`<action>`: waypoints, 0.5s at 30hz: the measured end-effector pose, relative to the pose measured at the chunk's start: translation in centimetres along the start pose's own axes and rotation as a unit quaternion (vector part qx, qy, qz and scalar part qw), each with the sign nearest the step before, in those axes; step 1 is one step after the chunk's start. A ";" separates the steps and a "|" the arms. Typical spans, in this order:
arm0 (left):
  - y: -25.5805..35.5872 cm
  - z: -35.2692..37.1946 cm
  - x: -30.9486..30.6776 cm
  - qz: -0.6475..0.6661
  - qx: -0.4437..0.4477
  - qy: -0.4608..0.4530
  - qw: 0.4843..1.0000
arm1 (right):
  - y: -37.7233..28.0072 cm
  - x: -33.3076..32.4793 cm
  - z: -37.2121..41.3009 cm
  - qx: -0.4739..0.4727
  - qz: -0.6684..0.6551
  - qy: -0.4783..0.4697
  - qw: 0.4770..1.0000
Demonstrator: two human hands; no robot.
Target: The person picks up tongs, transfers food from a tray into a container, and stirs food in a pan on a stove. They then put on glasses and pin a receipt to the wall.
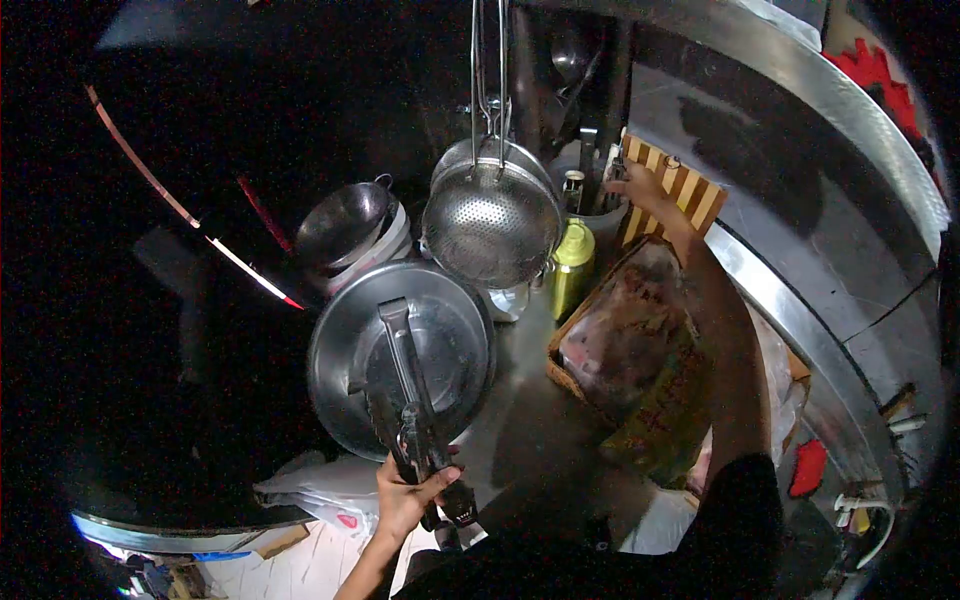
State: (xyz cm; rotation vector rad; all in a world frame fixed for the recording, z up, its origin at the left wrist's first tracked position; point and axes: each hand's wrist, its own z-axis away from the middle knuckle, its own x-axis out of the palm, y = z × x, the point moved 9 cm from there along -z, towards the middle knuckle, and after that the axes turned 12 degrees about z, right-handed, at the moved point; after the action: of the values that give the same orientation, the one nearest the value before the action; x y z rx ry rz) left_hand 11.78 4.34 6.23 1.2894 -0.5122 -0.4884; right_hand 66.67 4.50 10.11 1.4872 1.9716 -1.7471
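Observation:
My left hand (405, 495) is closed around the lower end of dark metal tongs (407, 350), whose long arms point away from me. The tongs are above a wide metal basin (340, 350). My right hand (640, 187) reaches far forward to a pale container (603, 222) with upright utensils in it. Its fingers are bent at the utensils' tops; what they hold is too small to make out. A striped wooden board (707, 203) stands just right of that hand. Below the right forearm lies a wicker basket (568, 378) with a plastic-covered load.
Metal strainers (490, 225) hang in front of me. A yellow-green bottle (572, 270) stands between them and the basket. Stacked bowls (350, 225) are at the left, behind the basin. A plastic bag (325, 485) lies near the front edge. A metal rail (770, 280) curves along the right.

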 end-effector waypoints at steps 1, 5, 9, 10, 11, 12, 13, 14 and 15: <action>0.1 0.1 0.0 0.001 0.001 -0.001 1.000 | 1.2 -0.5 -0.9 0.017 0.104 0.037 0.994; 0.1 0.0 0.3 0.013 0.004 -0.015 1.000 | -7.1 -6.2 0.0 0.023 0.176 0.211 0.961; 0.3 -0.5 0.6 0.022 0.034 -0.008 0.999 | -10.6 -10.5 1.4 0.129 0.227 0.277 0.925; 0.4 -0.4 0.5 0.023 0.033 -0.007 0.999 | -10.2 -10.7 1.8 0.129 0.228 0.275 0.925; 0.4 -0.4 0.4 0.016 0.014 -0.004 1.000 | -9.6 -11.6 2.7 0.140 0.215 0.302 0.918; 0.2 -0.3 0.3 0.011 -0.006 0.000 1.000 | -9.1 -12.6 3.6 0.150 0.201 0.329 0.910; 0.1 -0.4 0.1 0.017 0.006 0.008 1.000 | -9.0 -13.0 4.3 0.149 0.205 0.326 0.911; -0.2 -0.4 -0.2 0.021 0.003 0.008 1.000 | -8.6 -13.7 5.6 0.168 0.192 0.329 0.909; -0.3 -0.5 -0.5 0.012 -0.009 0.005 1.000 | -8.3 -14.4 6.8 0.189 0.179 0.332 0.907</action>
State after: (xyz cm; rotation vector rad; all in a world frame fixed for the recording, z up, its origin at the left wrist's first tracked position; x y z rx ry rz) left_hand 11.68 4.91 5.79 1.2667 -0.5139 -0.4650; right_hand 64.87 -7.98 22.84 2.6639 1.4399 -1.6480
